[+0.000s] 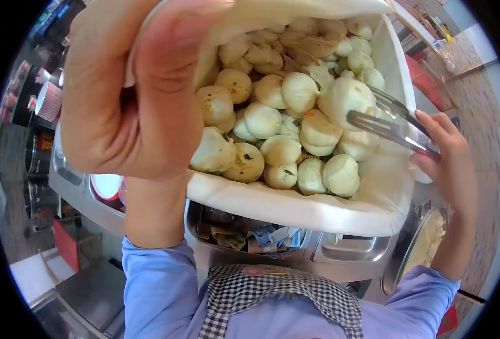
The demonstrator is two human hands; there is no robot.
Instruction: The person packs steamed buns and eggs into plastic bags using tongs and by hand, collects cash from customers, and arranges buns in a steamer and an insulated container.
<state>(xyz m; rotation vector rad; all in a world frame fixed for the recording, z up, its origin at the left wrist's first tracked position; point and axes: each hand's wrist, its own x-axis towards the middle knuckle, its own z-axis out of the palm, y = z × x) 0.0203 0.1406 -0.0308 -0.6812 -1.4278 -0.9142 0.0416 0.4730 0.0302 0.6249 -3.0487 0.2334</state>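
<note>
Large and close to the camera, my left hand point(120, 107) is closed on the edge of a white cloth point(295, 8), which it lifts along the top of a cloth-lined container point(295, 206). Inside lie several pale steamed buns point(262, 120), some with bits of filling showing through. My right hand point(450, 150) is closed around metal tongs point(394, 133) that reach in over the container's right side. Between the tong tips is a bun point(349, 101) at the right of the pile; whether it is raised off the others, I cannot tell.
Below the container, a steel counter point(255, 271) has an open compartment point(247, 231) with banknotes and paper. Steel lids point(351, 247) sit beside it. A round pan point(425, 243) stands at the right, stacked cups point(48, 100) at the left.
</note>
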